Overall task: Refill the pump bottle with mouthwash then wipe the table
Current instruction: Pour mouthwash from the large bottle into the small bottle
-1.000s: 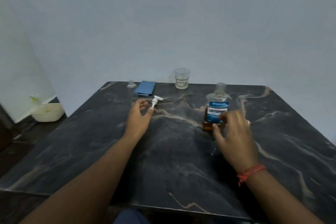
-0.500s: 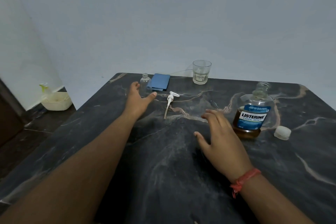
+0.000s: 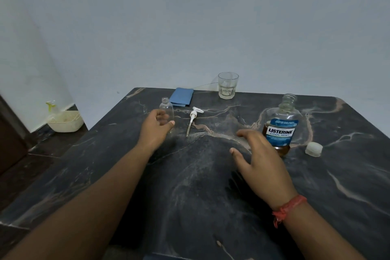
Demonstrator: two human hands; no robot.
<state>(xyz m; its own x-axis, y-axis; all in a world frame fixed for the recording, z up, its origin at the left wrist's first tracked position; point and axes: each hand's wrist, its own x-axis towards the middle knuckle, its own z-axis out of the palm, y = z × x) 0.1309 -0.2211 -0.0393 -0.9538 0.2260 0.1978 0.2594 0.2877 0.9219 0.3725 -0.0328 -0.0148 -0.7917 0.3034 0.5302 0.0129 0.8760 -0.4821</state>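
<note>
standing on the floor at the far left, a pale basket [image 3: 67,123] sits against the wall with a small spray bottle [image 3: 50,106] at its rim. right of it begins the dark marbled desk [image 3: 190,196]. the left hand [image 3: 155,131] reaches far forward over the desk, its fingers and thumb curved around the lower part of a small clear pump bottle [image 3: 166,108], which stands upright and uncapped near the desk's far left corner; whether the fingers actually press the plastic or only cup it cannot be told. just behind the bottle, near the far edge, lies a folded blue cloth [image 3: 182,96]. beside the bottle to the right, the white pump head [image 3: 193,116] lies flat on the desk, its dip tube pointing toward the person. further right, at the far edge, an upright drinking glass [image 3: 228,85] holds a little clear liquid. the right hand [image 3: 261,162] hovers low over the middle of the desk with fingers spread and slightly bent, holding nothing; a red thread [image 3: 289,207] circles its wrist. just past its fingertips stands the mouthwash bottle [image 3: 281,124], open at the neck, with amber liquid low inside and a blue label. its white cap [image 3: 314,149] lies on the desk just to the right, apart from the bottle.
</note>
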